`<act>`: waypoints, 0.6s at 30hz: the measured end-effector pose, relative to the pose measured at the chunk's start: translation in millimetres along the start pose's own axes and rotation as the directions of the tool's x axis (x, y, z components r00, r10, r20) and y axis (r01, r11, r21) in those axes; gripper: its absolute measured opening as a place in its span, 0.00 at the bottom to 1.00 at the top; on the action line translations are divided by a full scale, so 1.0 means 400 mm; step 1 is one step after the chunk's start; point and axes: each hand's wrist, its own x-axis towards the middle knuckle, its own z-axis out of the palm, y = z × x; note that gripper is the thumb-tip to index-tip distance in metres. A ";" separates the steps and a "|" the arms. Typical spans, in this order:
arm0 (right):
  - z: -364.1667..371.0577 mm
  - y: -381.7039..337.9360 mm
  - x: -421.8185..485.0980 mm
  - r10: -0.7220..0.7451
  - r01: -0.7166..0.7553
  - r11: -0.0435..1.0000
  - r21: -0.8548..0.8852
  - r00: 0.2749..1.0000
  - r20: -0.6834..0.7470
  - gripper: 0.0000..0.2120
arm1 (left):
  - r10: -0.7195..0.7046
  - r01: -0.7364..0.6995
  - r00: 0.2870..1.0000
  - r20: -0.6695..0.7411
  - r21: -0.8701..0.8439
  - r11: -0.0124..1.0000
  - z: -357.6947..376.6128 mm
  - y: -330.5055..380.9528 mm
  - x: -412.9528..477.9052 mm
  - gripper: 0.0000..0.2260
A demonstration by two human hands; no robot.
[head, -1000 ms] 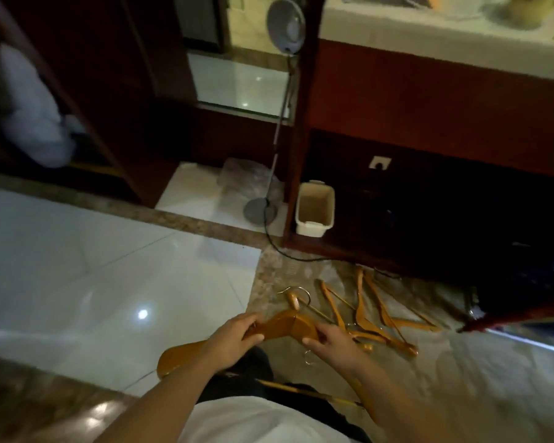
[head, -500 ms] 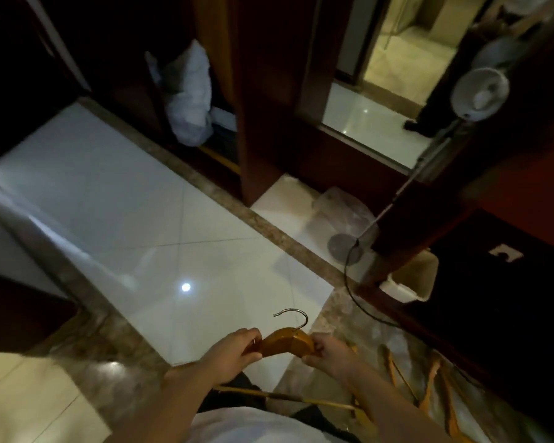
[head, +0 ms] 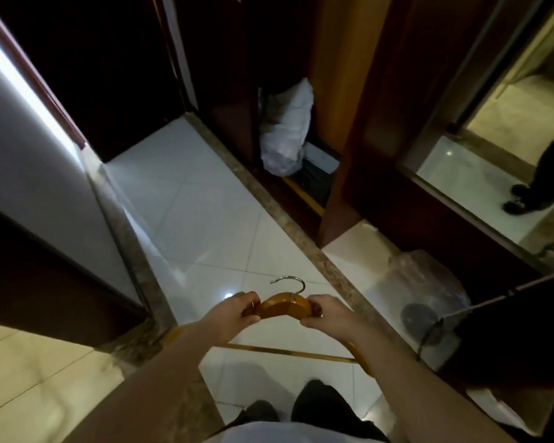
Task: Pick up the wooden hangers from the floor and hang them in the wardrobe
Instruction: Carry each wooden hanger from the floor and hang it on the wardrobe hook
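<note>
Wooden hanger point(head: 283, 310): held in the air before the body, metal hook point(head: 290, 282) upward. Left hand point(head: 237, 311) and right hand point(head: 328, 314) each grip 1 shoulder, fingers curled round the wood. Below: glossy white tile floor point(head: 199, 225) with brown stone border point(head: 301, 239). Ahead: open wardrobe point(head: 333, 75), white bag point(head: 287, 129) at its base. Right: mirror point(head: 480, 174).

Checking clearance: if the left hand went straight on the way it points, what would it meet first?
Beyond the hanger it grips, the left hand looks free over tiled floor until the wardrobe panel; depth unclear.
</note>
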 end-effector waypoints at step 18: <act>-0.526 -0.300 0.733 -0.174 0.173 0.985 0.025 0.984 0.040 0.08 | -0.075 0.082 0.964 -0.255 0.020 0.996 -0.568 -0.070 0.602 0.06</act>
